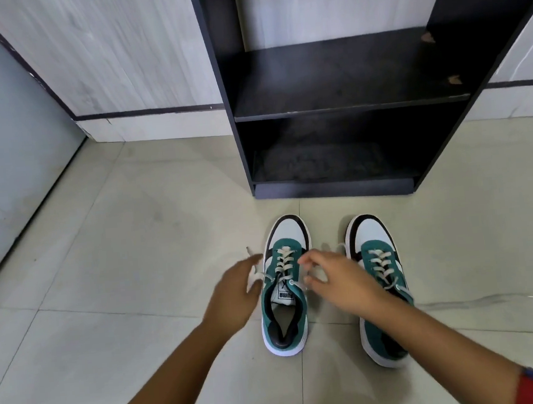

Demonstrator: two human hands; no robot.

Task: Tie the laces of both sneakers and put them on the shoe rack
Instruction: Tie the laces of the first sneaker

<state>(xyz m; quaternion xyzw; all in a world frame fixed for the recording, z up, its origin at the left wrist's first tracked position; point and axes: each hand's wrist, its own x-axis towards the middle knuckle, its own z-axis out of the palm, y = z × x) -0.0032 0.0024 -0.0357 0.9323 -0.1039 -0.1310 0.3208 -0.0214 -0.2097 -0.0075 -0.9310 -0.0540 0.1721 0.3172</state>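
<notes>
Pale tiled floor, dark shoe rack against wall, both shelves bare, floor between rack and shoes clear. Two teal-white-black sneakers on floor before rack, toes toward it, laces untied. Left sneaker between hands; right sneaker partly under right forearm. Left hand holding loose lace end; right hand pinching other lace.

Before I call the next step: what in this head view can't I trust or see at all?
- Right sneaker: heel and lace ends hidden by the right hand and forearm.
- Left sneaker: lace ends blurred at both hands; grip unclear.
- Left hand: fingertips motion-blurred.
- Shoe rack: top cut off by the frame edge; bottom shelf too dark.
</notes>
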